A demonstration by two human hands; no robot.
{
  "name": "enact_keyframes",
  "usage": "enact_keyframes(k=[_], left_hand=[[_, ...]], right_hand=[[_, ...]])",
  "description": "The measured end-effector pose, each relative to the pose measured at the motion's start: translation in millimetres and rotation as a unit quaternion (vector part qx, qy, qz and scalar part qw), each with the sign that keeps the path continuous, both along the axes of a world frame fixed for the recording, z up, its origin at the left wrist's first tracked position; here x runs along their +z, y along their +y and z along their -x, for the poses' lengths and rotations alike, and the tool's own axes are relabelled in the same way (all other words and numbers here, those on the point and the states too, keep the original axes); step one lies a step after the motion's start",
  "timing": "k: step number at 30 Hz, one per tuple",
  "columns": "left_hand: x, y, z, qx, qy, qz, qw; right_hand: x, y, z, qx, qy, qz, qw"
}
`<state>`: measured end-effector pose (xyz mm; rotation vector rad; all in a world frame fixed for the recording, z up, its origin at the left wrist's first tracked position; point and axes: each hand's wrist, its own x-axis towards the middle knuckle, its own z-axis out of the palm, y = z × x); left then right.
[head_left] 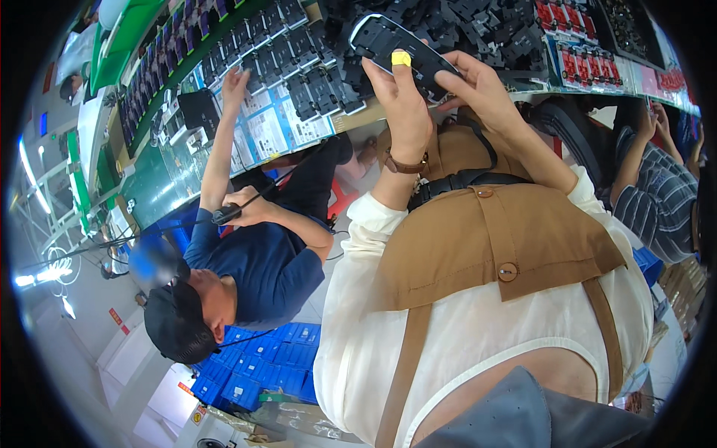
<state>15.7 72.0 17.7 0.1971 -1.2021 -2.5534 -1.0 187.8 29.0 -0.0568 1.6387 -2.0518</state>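
A toy car (385, 43) with a white body is held above the table edge, its black underside turned up. My left hand (407, 108) grips it from the near side, the thumb with a yellow finger cover pressed onto the black base. At the car's right end, my right hand (478, 89) has its thumb and fingers closed round the base. Behind the car lies a large heap of black plastic parts (485, 33). Rows of black car undersides (254, 45) stand to the left.
Left of me, a co-worker in a dark blue shirt (261, 276) holds a black corded tool (226, 214) and reaches over the green table (168, 187). Red-and-white toy cars (586, 66) stand at the far right. Another person in a striped shirt (653, 198) sits there. Blue bins (261, 362) are stacked lower left.
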Motion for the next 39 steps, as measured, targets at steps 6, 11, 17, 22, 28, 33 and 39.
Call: enact_keyframes(k=[6,11,17,22,28,33,39], left_hand=[[7,-21,9,0.012,-0.008,-0.027,1.000],[4,-47,12,-0.008,-0.018,0.037,0.999],[4,-69,15,0.001,-0.080,-0.063,0.995],[-1,-88,22,0.011,-0.079,-0.066,0.995],[-5,-103,28,0.020,-0.105,-0.031,0.994],[-23,-132,34,0.057,-0.096,0.020,0.993],[-18,-158,42,0.029,-0.104,0.059,0.992]], right_hand=[[6,-22,5,-0.021,-0.011,0.003,1.000],[3,-46,3,-0.022,-0.006,0.001,1.000],[2,-61,6,-0.053,0.019,-0.007,0.998],[1,-81,6,-0.039,0.026,0.005,0.999],[-12,-96,16,-0.018,0.024,-0.025,0.999],[-18,-104,20,0.030,0.035,-0.044,0.998],[-27,-147,41,0.062,0.009,-0.031,0.998]])
